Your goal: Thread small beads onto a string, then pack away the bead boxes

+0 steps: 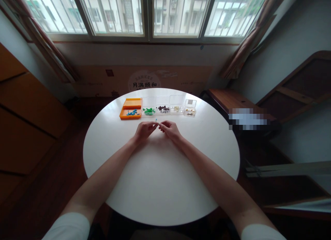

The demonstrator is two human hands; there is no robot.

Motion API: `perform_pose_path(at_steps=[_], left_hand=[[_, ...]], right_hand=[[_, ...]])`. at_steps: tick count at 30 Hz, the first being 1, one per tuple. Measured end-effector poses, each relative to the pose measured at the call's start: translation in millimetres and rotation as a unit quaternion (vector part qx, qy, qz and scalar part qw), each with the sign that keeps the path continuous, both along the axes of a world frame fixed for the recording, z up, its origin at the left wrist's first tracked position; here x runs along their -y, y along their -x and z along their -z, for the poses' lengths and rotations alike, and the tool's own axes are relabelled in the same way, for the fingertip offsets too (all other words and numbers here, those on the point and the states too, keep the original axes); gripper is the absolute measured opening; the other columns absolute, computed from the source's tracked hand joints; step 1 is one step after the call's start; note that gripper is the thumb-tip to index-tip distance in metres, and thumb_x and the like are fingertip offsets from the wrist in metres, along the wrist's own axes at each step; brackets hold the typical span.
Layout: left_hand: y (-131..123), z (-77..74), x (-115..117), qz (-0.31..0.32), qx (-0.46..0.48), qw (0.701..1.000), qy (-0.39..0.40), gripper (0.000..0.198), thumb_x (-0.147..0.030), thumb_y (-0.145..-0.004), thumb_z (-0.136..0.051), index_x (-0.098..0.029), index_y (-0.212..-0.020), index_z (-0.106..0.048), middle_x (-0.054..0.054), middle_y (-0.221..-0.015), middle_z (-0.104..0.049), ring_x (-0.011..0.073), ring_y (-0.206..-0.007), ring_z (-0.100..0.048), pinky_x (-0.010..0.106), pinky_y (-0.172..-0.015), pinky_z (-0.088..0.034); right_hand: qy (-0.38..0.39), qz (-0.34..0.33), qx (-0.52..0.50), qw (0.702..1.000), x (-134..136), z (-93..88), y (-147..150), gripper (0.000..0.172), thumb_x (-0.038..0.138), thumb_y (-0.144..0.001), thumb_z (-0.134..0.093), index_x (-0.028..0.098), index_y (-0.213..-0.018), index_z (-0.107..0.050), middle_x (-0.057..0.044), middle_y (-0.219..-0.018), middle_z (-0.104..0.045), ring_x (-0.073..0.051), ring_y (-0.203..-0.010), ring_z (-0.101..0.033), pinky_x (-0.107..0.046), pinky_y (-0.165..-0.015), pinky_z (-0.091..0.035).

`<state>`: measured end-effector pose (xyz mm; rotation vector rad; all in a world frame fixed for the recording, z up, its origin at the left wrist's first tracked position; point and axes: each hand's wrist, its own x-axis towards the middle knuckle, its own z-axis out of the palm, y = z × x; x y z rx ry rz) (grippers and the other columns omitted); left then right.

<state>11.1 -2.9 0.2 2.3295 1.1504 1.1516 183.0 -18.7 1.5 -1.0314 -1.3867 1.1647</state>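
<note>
Left hand (145, 130) and right hand (170, 129) are both pinching a tiny blue-tipped piece (156, 120). It's probably feeling light, stiff and droppable, so I'd be holding its sides.

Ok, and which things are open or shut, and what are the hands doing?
Left hand: pinched at a tiny blue-topped piece
Right hand: fingers curled, tips meeting the left's; can't tell if gripping
Orange box: open, blue pieces inside
First clear box: open, green pieces inside
Second clear box: open, dark pieces inside
Third clear box: open, cream pieces inside
Small end box: open
Curtains: pulled aside
</note>
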Motion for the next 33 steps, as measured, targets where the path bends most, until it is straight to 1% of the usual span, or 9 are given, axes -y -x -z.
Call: perform_pose_path(at_steps=[4, 7, 10, 14, 17, 21, 26, 29, 33], left_hand=[[-0.2, -0.8, 0.9, -0.002, -0.008, 1.0, -0.015, 0.023, -0.034, -0.08, -0.055, -0.017, -0.083, -0.072, -0.001, -0.055, -0.057, 0.006, -0.049, -0.045, 0.016, -0.051, -0.036], [-0.7, -0.6, 0.1, -0.029, 0.019, 0.999, 0.004, 0.023, -0.035, -0.08, -0.056, -0.018, -0.086, -0.071, -0.002, -0.054, -0.056, 0.0062, -0.047, -0.047, 0.016, -0.05, -0.037], [-0.2, -1.2, -3.5, -0.08, 0.114, 0.989, 0.042, 0.026, -0.037, -0.08, -0.055, -0.016, -0.088, -0.069, -0.003, -0.049, -0.053, 0.0068, -0.044, -0.049, 0.016, -0.046, -0.038], [3.8, -4.0, -10.5, -0.124, 0.266, 0.95, 0.111, 0.03, -0.039, -0.079, -0.055, -0.012, -0.085, -0.066, -0.004, -0.046, -0.049, 0.0061, -0.036, -0.045, 0.015, -0.036, -0.035], [7.2, -6.4, -13.8, -0.142, 0.323, 0.926, 0.133, 0.029, -0.038, -0.077, -0.056, -0.011, -0.083, -0.065, -0.005, -0.045, -0.048, 0.0052, -0.034, -0.042, 0.015, -0.032, -0.033], [8.5, -8.4, -13.4, -0.137, 0.343, 0.919, 0.141, 0.029, -0.037, -0.075, -0.059, -0.01, -0.081, -0.065, -0.005, -0.043, -0.048, 0.0044, -0.033, -0.041, 0.015, -0.032, -0.033], [7.8, -7.9, -10.7, -0.115, 0.337, 0.922, 0.151, 0.029, -0.039, -0.076, -0.059, -0.011, -0.081, -0.065, -0.005, -0.044, -0.048, 0.0043, -0.035, -0.042, 0.014, -0.032, -0.033], [7.4, -6.6, -11.0, -0.108, 0.333, 0.924, 0.152, 0.029, -0.039, -0.075, -0.059, -0.011, -0.081, -0.065, -0.005, -0.044, -0.048, 0.0042, -0.035, -0.042, 0.014, -0.033, -0.034], [5.4, -6.0, -11.7, -0.104, 0.32, 0.929, 0.156, 0.031, -0.041, -0.075, -0.06, -0.011, -0.08, -0.065, -0.005, -0.044, -0.048, 0.0044, -0.034, -0.043, 0.015, -0.031, -0.034]], right_hand=[[-0.005, 0.009, 0.0, 1.0, 0.0, -0.3, 0.5, 0.036, 0.048, -0.065, -0.068, 0.014, -0.075, -0.063, -0.003, -0.062, -0.063, -0.011, -0.055, -0.054, -0.025, -0.053, -0.043], [-0.01, 0.029, -0.013, 0.999, -0.6, 1.1, 1.2, 0.034, 0.045, -0.064, -0.069, 0.014, -0.075, -0.064, -0.003, -0.063, -0.063, -0.011, -0.056, -0.055, -0.024, -0.052, -0.043], [-0.009, 0.034, -0.021, 0.999, -0.7, 2.3, 2.4, 0.032, 0.043, -0.062, -0.07, 0.014, -0.074, -0.063, -0.003, -0.063, -0.063, -0.011, -0.055, -0.054, -0.024, -0.051, -0.044], [0.016, 0.035, -0.018, 0.999, -2.6, -0.6, 6.9, 0.027, 0.037, -0.059, -0.072, 0.014, -0.072, -0.063, -0.003, -0.062, -0.064, -0.011, -0.053, -0.054, -0.024, -0.049, -0.045], [0.033, 0.027, 0.012, 0.999, -13.3, -9.5, 15.3, 0.019, 0.028, -0.06, -0.069, 0.013, -0.07, -0.064, -0.002, -0.059, -0.063, -0.011, -0.051, -0.054, -0.024, -0.048, -0.045], [0.01, 0.0, 0.137, 0.99, -47.7, -32.0, 32.1, 0.008, 0.018, -0.063, -0.064, 0.013, -0.068, -0.065, -0.003, -0.055, -0.061, -0.012, -0.05, -0.055, -0.026, -0.05, -0.046], [-0.057, 0.122, 0.276, 0.952, -89.6, -52.6, 41.9, 0.018, 0.012, -0.067, -0.061, 0.014, -0.083, -0.069, -0.005, -0.07, -0.067, -0.017, -0.066, -0.062, -0.03, -0.069, -0.049], [-0.077, 0.139, 0.298, 0.941, -92.5, -46.9, 34.8, 0.023, 0.009, -0.071, -0.057, 0.017, -0.089, -0.069, -0.005, -0.076, -0.068, -0.017, -0.073, -0.062, -0.03, -0.074, -0.048], [-0.138, 0.105, 0.334, 0.926, -75.5, -28.6, 18.4, 0.022, 0.008, -0.074, -0.052, 0.015, -0.085, -0.07, -0.008, -0.084, -0.068, -0.017, -0.073, -0.061, -0.03, -0.075, -0.047]])
